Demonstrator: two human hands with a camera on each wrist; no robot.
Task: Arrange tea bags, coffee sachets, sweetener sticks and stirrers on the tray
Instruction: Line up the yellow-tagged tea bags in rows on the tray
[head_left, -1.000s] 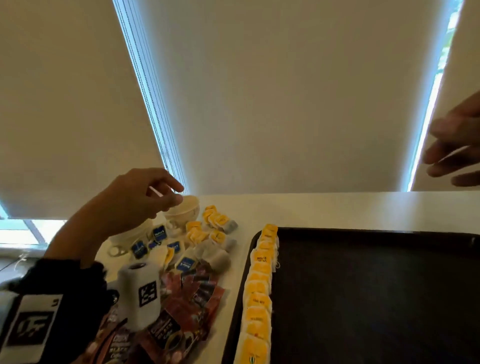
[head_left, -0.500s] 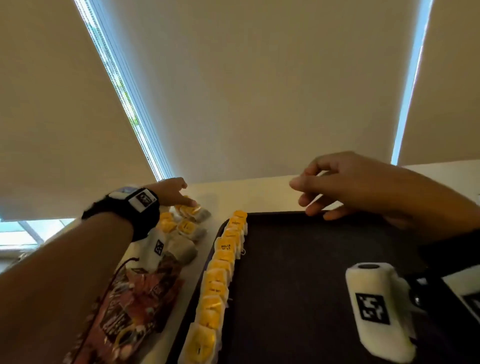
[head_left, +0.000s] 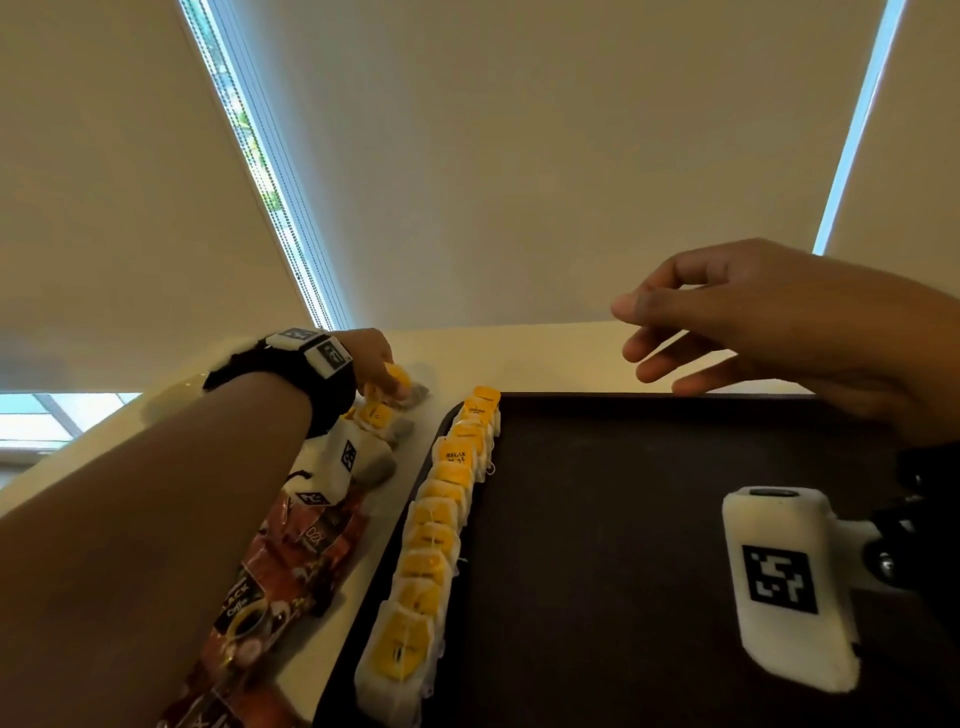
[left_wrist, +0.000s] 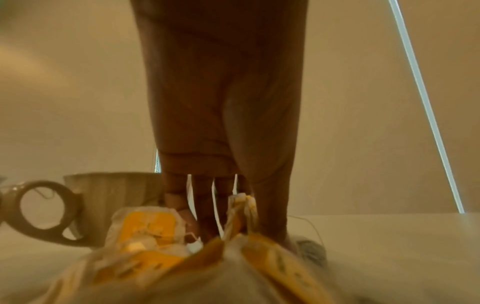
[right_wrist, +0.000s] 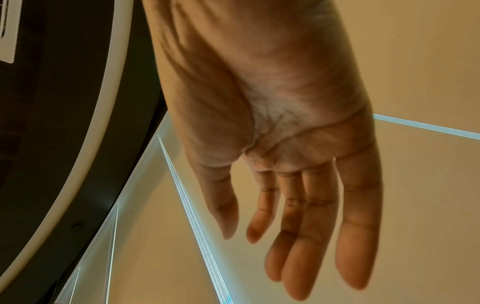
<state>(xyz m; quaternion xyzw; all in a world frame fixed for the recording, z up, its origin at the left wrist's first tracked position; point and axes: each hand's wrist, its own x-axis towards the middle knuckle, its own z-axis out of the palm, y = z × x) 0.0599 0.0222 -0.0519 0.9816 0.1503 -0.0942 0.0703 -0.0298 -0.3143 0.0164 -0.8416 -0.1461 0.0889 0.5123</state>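
A black tray (head_left: 649, 545) lies in front of me, with a row of several yellow-tagged tea bags (head_left: 441, 525) along its left edge. Left of the tray lies a loose pile of tea bags (head_left: 382, 418) (left_wrist: 148, 228). My left hand (head_left: 389, 379) (left_wrist: 244, 226) reaches down into the far end of that pile, and thumb and fingers pinch one tea bag (left_wrist: 242, 205) there. Red-brown coffee sachets (head_left: 270, 597) lie nearer, partly under my left forearm. My right hand (head_left: 631, 332) (right_wrist: 241, 234) hovers over the tray's far edge, fingers relaxed and holding nothing.
Two pale mugs (left_wrist: 109, 201) stand just behind the tea bag pile, on the left. The white table (head_left: 519, 358) ends at closed window blinds. My left arm hides whatever lies left of the pile.
My left hand has dropped from above the mugs onto the loose tea bags. The right hand has come in from the right and now hangs over the tray's far edge.
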